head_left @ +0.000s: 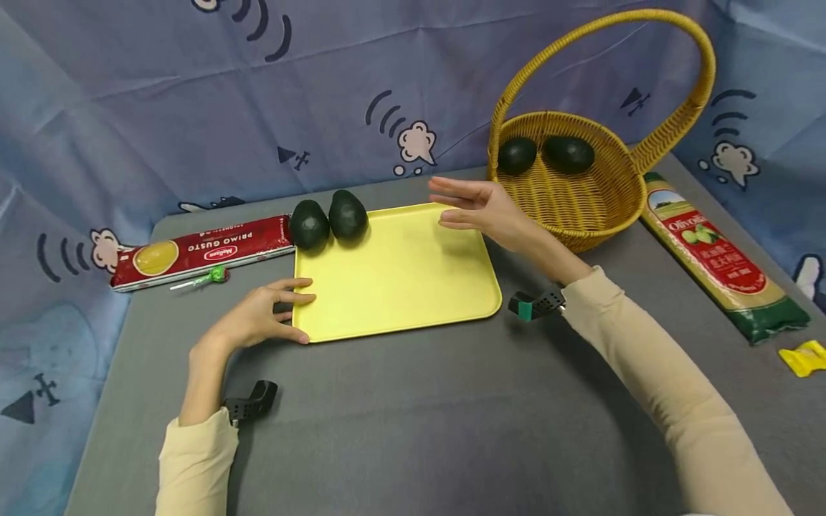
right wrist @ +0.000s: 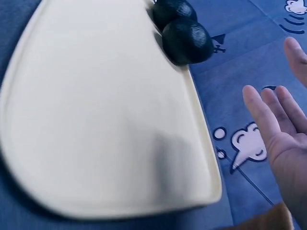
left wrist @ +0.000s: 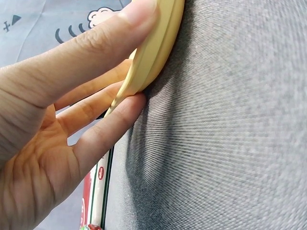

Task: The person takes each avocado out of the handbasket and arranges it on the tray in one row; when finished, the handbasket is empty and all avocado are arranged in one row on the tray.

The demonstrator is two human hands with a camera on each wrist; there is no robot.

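Note:
A yellow tray [head_left: 400,279] lies on the grey table. Two dark green avocados [head_left: 348,216] sit side by side at its far left corner. My left hand [head_left: 261,315] touches the tray's left edge near the front corner, with its fingers fairly straight and spread. In the left wrist view, the thumb and fingertips meet the tray's rim [left wrist: 148,52]. Above the tray's far right corner, beside the basket, my right hand [head_left: 484,211] is raised with extended fingers and holds nothing. Two more avocados [head_left: 568,154] lie inside the yellow wicker basket [head_left: 600,208].
A red spaghetti pack [head_left: 200,251] lies left of the tray, with a green lollipop [head_left: 216,274] in front of it. An Olivoila-labelled pack [head_left: 716,251] lies right of the basket, near a yellow wrapped candy [head_left: 803,358]. Patterned blue cloth [head_left: 361,86] hangs behind the table.

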